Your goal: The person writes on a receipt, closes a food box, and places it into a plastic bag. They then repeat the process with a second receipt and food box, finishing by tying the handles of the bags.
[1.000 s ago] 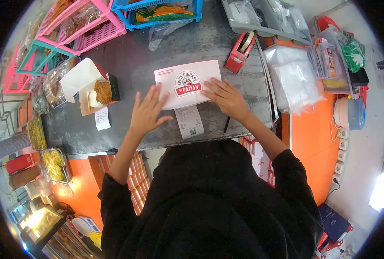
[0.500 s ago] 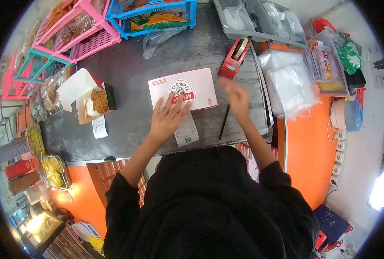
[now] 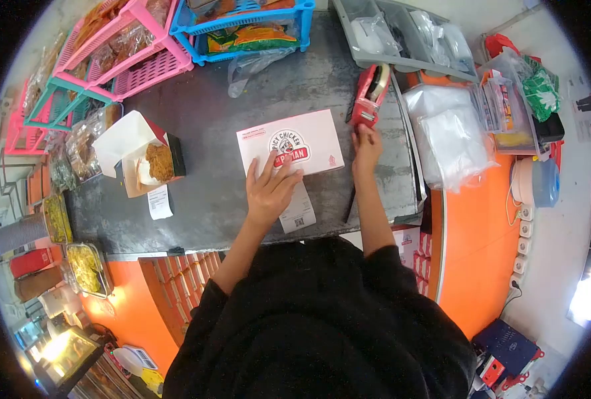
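My left hand (image 3: 272, 194) lies flat with fingers spread on the front part of a closed white and pink chicken box (image 3: 318, 138), which has a printed logo on its lid. A receipt (image 3: 298, 210) with a square code sticks out from under the box toward me. To the right, my right hand (image 3: 368, 151) has its fingers pinched at the near end of a red tape dispenser (image 3: 368, 100). Whether a strip of tape is between those fingers is too small to make out. A thin black stick (image 3: 350, 205) lies beside my right wrist.
An open box (image 3: 124, 167) with fried chicken (image 3: 159, 162) and rice stands at left, by another receipt (image 3: 159, 202). Pink (image 3: 169, 58) and blue (image 3: 242, 14) baskets line the back. A grey divided tray (image 3: 412, 63) and plastic bags (image 3: 445, 133) sit at right.
My right hand has come up to the tape dispenser's near end and closed there; it was blurred and lower left of it. The dispenser is slightly tilted. My left hand stays on the box.
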The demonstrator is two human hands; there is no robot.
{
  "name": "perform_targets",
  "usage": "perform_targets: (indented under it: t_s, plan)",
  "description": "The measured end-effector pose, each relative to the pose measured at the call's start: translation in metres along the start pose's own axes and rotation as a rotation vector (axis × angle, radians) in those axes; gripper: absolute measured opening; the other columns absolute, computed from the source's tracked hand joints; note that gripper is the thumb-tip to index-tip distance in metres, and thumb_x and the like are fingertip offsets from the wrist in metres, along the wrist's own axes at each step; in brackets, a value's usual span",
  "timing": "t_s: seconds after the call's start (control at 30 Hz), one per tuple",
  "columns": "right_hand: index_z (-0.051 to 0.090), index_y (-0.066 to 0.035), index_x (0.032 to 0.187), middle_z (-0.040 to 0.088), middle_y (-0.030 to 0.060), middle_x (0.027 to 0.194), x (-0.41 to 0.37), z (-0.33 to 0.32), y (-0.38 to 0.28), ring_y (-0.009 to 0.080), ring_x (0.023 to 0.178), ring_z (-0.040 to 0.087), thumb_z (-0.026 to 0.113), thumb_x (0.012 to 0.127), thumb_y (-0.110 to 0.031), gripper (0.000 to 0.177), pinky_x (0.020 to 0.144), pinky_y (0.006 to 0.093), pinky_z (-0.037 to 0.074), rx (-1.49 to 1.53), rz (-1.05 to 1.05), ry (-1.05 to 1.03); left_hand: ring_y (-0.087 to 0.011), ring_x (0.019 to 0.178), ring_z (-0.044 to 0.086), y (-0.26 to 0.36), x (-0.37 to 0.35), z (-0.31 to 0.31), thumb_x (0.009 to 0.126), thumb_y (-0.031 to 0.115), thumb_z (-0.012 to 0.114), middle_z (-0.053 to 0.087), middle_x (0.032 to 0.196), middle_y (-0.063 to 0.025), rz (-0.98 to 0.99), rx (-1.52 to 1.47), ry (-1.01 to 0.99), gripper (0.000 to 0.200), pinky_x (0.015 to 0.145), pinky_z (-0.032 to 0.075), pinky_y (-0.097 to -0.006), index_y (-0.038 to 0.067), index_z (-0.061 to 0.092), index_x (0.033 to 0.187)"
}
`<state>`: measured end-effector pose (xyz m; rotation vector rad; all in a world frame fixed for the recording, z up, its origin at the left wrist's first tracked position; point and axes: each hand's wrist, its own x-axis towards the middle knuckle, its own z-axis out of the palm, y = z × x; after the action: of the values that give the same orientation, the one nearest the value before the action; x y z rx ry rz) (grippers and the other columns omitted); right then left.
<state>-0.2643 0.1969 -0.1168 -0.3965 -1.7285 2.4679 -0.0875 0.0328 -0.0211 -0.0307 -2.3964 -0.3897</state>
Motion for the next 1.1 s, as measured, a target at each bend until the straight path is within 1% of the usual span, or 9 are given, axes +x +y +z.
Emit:
perform_targets:
  t_s: [0.3, 0.43, 0.53, 0.6, 0.63, 0.7, 0.93, 1.0, 1.1]
  plan:
    - [0.067, -0.002, 0.086, 0.062, 0.0024, 0.082, -0.004, -0.021, -0.009, 0.0111, 0.074, 0.056, 0.065, 0.081, -0.007, 0.007, 0.062, 0.0265, 0.051, -0.177, 0.118, 0.021, -0.0221, 0.110, 0.054, 0.003, 0.000, 0.001, 0.070, 0.024, 0.074, 0.063, 0.108, 0.0060, -0.047, -0.049, 0.070, 0.012, 0.089, 0.038, -0.0458, 0.018, 0.063, 0.071]
    - [0.067, 0.001, 0.079, 0.061, 0.0026, 0.071, -0.089, -0.009, -0.079, 0.0096, 0.065, 0.054, 0.062, 0.082, -0.008, 0.011, 0.055, 0.0245, 0.048, -0.685, -0.545, -0.059, -0.0209, 0.112, 0.053, 0.000, -0.007, 0.008, 0.071, 0.026, 0.072, 0.063, 0.106, 0.0071, -0.045, 0.014, 0.061, 0.015, 0.090, 0.037, -0.0455, 0.018, 0.060, 0.077]
    - [0.062, -0.001, 0.105, 0.062, 0.0042, 0.072, -0.157, 0.017, -0.106, 0.0093, 0.064, 0.056, 0.062, 0.082, -0.006, 0.024, 0.053, 0.0237, 0.047, -0.666, -0.413, -0.304, -0.0214, 0.113, 0.052, -0.004, -0.006, 0.005, 0.073, 0.026, 0.069, 0.061, 0.109, 0.0042, -0.009, 0.021, 0.021, 0.016, 0.091, 0.038, -0.0456, 0.020, 0.058, 0.084]
    - [0.031, -0.007, 0.137, 0.062, 0.0064, 0.072, -0.180, 0.041, -0.116, 0.0094, 0.066, 0.058, 0.064, 0.080, -0.004, 0.066, 0.051, 0.0224, 0.047, -0.324, 0.053, -0.351, -0.0222, 0.114, 0.052, -0.004, -0.009, 0.000, 0.075, 0.025, 0.067, 0.060, 0.111, 0.0026, -0.002, 0.029, -0.038, 0.015, 0.091, 0.037, -0.0457, 0.022, 0.059, 0.088]
    - [0.031, -0.007, 0.137, 0.062, 0.0064, 0.072, -0.177, 0.043, -0.112, 0.0094, 0.066, 0.058, 0.064, 0.080, -0.004, 0.066, 0.051, 0.0224, 0.047, -0.323, 0.056, -0.352, -0.0231, 0.114, 0.052, -0.004, -0.008, -0.002, 0.076, 0.024, 0.064, 0.058, 0.113, 0.0009, 0.013, 0.039, -0.088, 0.016, 0.091, 0.037, -0.0459, 0.024, 0.060, 0.092]
    - [-0.002, -0.012, 0.144, 0.062, 0.0087, 0.074, -0.164, 0.048, -0.097, 0.0105, 0.068, 0.060, 0.067, 0.077, -0.003, 0.096, 0.051, 0.0214, 0.047, -0.272, 0.213, -0.273, -0.0235, 0.113, 0.052, -0.002, -0.005, -0.004, 0.077, 0.022, 0.062, 0.057, 0.113, 0.0000, 0.028, 0.061, -0.062, 0.021, 0.091, 0.037, -0.0461, 0.027, 0.060, 0.098]
    - [0.005, -0.006, 0.141, 0.062, 0.0095, 0.076, -0.133, 0.016, -0.064, 0.0138, 0.063, 0.060, 0.071, 0.074, -0.008, 0.095, 0.051, 0.0243, 0.048, -0.429, 0.297, -0.439, -0.0237, 0.110, 0.047, 0.009, 0.007, -0.016, 0.077, 0.015, 0.059, 0.051, 0.116, -0.0024, -0.047, 0.046, -0.195, 0.044, 0.092, 0.034, -0.0460, 0.026, 0.055, 0.120]
    - [0.027, 0.000, 0.134, 0.062, 0.0102, 0.074, -0.147, 0.009, -0.061, 0.0158, 0.062, 0.061, 0.072, 0.075, -0.016, 0.076, 0.053, 0.0287, 0.049, -0.688, -0.022, -0.329, -0.0253, 0.110, 0.046, 0.007, 0.010, -0.019, 0.077, 0.014, 0.059, 0.050, 0.116, -0.0044, -0.078, -0.015, -0.230, 0.044, 0.092, 0.034, -0.0461, 0.021, 0.055, 0.120]
    - [0.052, 0.002, 0.116, 0.063, 0.0131, 0.073, -0.163, -0.026, -0.022, 0.0181, 0.063, 0.062, 0.070, 0.077, -0.022, 0.049, 0.057, 0.0329, 0.049, -1.034, -0.081, -0.491, -0.0282, 0.108, 0.046, 0.007, 0.010, -0.031, 0.077, 0.012, 0.058, 0.049, 0.116, -0.0089, -0.111, -0.100, -0.189, 0.042, 0.092, 0.033, -0.0455, 0.011, 0.055, 0.119]
